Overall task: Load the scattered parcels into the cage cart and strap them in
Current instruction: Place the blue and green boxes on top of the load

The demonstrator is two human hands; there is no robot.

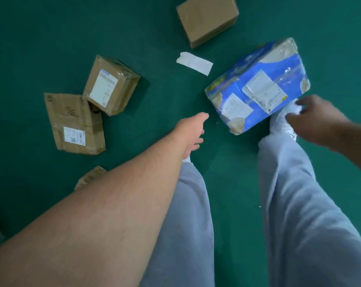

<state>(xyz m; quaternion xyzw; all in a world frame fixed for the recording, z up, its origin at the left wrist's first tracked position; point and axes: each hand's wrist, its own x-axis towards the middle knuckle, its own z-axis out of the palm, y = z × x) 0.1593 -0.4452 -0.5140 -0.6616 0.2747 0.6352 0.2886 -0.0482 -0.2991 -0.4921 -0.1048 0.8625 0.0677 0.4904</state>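
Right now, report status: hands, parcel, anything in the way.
Left hand open, short of the blue taped parcel. Right hand open at its near corner, no grip. Loose paper slip lies beyond, not blocking.

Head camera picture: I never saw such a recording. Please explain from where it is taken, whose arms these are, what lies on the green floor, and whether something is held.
There is no machine here. A person wears the camera on the head, so you look down along their own arms and grey trousers. The left hand and the right hand are both open and hold nothing; they reach toward a blue wrapped parcel beside a white shoe. On the green floor also lie a plain brown box, an upper labelled box touching a lower labelled box, a white paper slip, and one more box half hidden behind the left arm. No cart is visible.
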